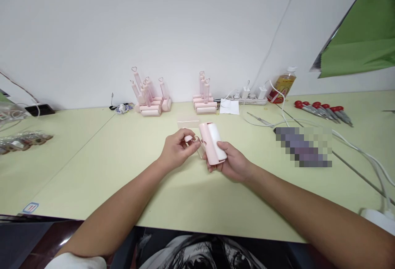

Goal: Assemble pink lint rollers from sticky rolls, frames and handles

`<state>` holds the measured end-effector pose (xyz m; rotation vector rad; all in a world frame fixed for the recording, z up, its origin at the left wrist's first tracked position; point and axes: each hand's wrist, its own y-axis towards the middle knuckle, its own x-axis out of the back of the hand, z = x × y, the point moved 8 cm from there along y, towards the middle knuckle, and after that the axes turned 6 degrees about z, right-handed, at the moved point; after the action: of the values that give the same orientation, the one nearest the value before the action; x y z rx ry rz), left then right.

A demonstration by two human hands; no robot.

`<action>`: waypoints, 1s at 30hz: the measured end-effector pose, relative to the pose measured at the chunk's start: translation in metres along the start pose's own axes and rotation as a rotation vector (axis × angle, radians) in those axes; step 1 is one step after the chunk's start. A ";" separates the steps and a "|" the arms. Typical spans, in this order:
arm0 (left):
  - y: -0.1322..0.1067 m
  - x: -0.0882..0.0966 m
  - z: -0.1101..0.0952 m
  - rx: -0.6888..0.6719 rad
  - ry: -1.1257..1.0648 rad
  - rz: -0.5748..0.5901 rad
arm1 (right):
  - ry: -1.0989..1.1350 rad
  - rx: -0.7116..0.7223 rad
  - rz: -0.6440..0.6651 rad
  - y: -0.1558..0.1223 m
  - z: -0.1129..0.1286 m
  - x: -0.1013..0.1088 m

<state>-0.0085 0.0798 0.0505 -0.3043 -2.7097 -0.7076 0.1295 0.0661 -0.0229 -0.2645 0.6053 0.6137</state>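
My right hand (233, 162) is wrapped round a pink and white cylindrical roller (212, 143), which looks like a small lint roller. Its pink shell faces left and the white part faces right, and it is held tilted above the table. Beside it, the fingers of my left hand (177, 149) are closed on a small pink handle end (195, 139) with a heart-shaped loop. A clear pinkish part shows between the two hands; how it joins the roller is hidden. Just behind lies a flat, see-through pinkish piece (188, 124).
Similar pink rollers (150, 111) with upright handles stand in a group at the back left, others (206, 107) at back centre. A white paper (229, 106), power strip (256, 101), bottle (281, 85), tweezers (260, 119), red-capped tools (324, 110) and loose cables lie rightward. Wrapped items (21, 141) sit far left.
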 end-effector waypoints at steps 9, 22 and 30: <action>0.005 0.032 0.018 0.131 -0.393 -0.312 | 0.047 0.115 -0.290 0.001 0.010 0.027; 0.003 0.032 0.020 0.177 -0.453 -0.317 | -0.454 0.032 -0.466 -0.006 0.018 0.038; 0.004 0.022 0.024 0.209 -0.433 -0.232 | -1.309 -0.029 -0.457 -0.012 0.047 0.037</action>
<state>-0.0336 0.0978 0.0407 -0.0994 -3.2390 -0.4477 0.1824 0.0924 -0.0072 0.0145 -0.7147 0.2447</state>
